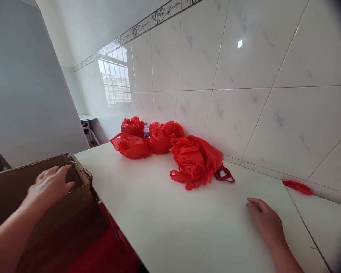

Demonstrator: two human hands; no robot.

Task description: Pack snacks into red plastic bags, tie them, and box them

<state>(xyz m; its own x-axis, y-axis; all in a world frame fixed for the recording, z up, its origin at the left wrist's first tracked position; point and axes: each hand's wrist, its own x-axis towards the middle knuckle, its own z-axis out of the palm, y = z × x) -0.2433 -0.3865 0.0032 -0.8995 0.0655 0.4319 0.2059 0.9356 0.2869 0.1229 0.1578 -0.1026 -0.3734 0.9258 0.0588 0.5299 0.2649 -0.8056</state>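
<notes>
My left hand (49, 184) is over the open cardboard box (82, 212) at the lower left, close to its torn corner. Its fingers and thumb are apart, with nothing visible between them. Dark red material (105, 246) shows at the lower part of the box, beside the table edge. My right hand (267, 222) is at the right side of the white table (170, 223), fingers curled in toward the thumb and nothing seen in them. Nearest to it on the tabletop lies a crumpled pile of red plastic bags (196, 159), with a darker red strap (226, 174) sticking out.
Filled red plastic bags (133, 146) stand farther back by the tiled wall (238, 125), with a clear bottle (146, 130) among them. A small red bag piece (297, 187) lies by the wall at right. A seam (304, 218) crosses the tabletop.
</notes>
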